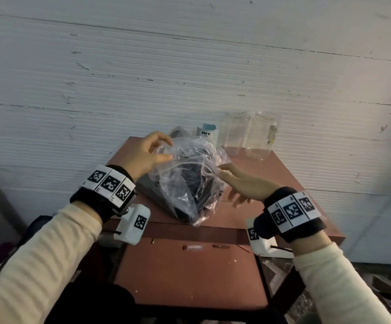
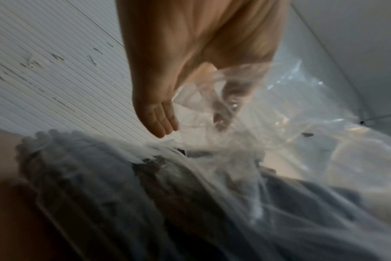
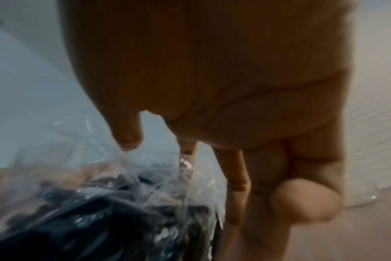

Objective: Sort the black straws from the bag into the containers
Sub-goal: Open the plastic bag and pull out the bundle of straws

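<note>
A ribbed white wall backs the small red table [image 1: 283,174]. The left hand [image 1: 143,155] and right hand [image 1: 239,183] each pinch the clear bag's [image 1: 189,174] mouth, likely spreading it open. Black straws [image 1: 187,183] lie inside; two empty clear containers [image 1: 248,134] wait just behind.

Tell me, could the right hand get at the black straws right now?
Probably not yet: the black straws lie inside the clear bag, whose plastic covers them. The right hand only pinches the bag's edge.
</note>
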`<action>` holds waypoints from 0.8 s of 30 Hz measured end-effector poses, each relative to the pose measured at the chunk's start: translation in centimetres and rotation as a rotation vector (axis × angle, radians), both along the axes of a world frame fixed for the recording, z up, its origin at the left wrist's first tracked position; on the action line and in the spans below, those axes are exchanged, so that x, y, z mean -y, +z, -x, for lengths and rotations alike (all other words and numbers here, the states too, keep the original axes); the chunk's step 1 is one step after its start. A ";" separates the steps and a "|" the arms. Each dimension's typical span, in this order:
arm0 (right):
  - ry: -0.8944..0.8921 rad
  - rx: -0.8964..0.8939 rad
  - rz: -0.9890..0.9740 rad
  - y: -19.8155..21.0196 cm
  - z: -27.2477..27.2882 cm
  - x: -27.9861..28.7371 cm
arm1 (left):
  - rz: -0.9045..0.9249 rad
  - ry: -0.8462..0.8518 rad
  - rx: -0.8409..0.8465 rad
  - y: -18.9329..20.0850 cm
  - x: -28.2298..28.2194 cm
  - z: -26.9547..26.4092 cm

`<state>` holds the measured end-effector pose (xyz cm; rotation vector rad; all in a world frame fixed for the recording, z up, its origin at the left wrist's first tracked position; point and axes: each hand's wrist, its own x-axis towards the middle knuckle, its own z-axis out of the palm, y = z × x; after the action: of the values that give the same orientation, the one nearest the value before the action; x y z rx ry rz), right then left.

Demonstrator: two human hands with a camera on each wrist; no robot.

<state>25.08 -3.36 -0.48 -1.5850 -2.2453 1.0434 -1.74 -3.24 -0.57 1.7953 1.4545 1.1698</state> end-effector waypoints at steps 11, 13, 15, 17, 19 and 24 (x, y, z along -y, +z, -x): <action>0.011 -0.292 0.069 -2.0 1.4 0.1 | 0.277 0.020 0.052 -0.7 2.2 0.2; 0.000 -0.381 0.033 -2.0 1.4 0.3 | 0.364 -0.015 0.103 -0.3 2.8 0.0; 0.004 -0.456 -0.008 -2.0 1.6 0.5 | 0.364 -0.047 0.131 0.1 3.1 -0.2; 0.039 -0.553 -0.052 -1.6 1.8 0.7 | 0.279 -0.062 0.125 0.3 3.1 -0.4; 0.090 -0.630 -0.131 -1.0 2.0 0.6 | 0.205 -0.054 0.108 0.8 3.0 -0.6; 0.217 -0.812 -0.248 0.8 3.0 -0.1 | 0.170 -0.077 0.308 2.0 2.6 -0.9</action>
<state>22.05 -3.24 0.35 -0.6406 -1.8755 1.1294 -0.80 -5.87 1.46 1.4702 1.2540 1.1852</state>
